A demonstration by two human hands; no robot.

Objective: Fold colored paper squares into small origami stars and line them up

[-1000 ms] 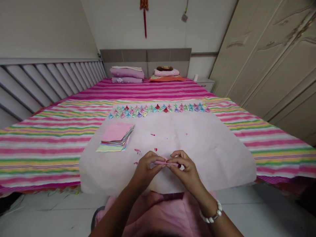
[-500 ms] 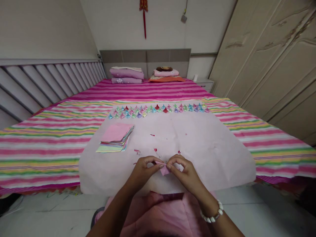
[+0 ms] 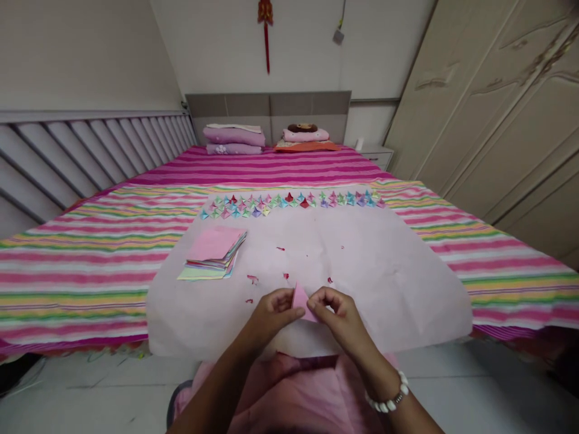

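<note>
Between my hands is a small piece of pink paper (image 3: 301, 300), folded to a triangle with one point upward. My left hand (image 3: 275, 310) pinches its left side, the thumb lying across the front. On the right side, my right hand (image 3: 335, 307) grips the paper's edge between thumb and fingers; a white beaded bracelet is on that wrist. Both hands are just above a large white sheet (image 3: 384, 289). To the left lies a stack of coloured square papers (image 3: 215, 250), pink on top. Rows of small folded paper pieces (image 3: 289, 201) in many colours line the sheet's far edge.
Small red scraps (image 3: 252, 279) are scattered on the sheet ahead of my hands. The sheet lies on a bed with a striped cover (image 3: 81, 259). Folded bedding (image 3: 234, 138) is piled by the headboard (image 3: 244, 103). A pale wardrobe (image 3: 497, 120) stands at the right.
The pink paper has been turned: its point aimed down before and now aims up. My left fingers have shifted behind its left side. The view has moved slightly.
</note>
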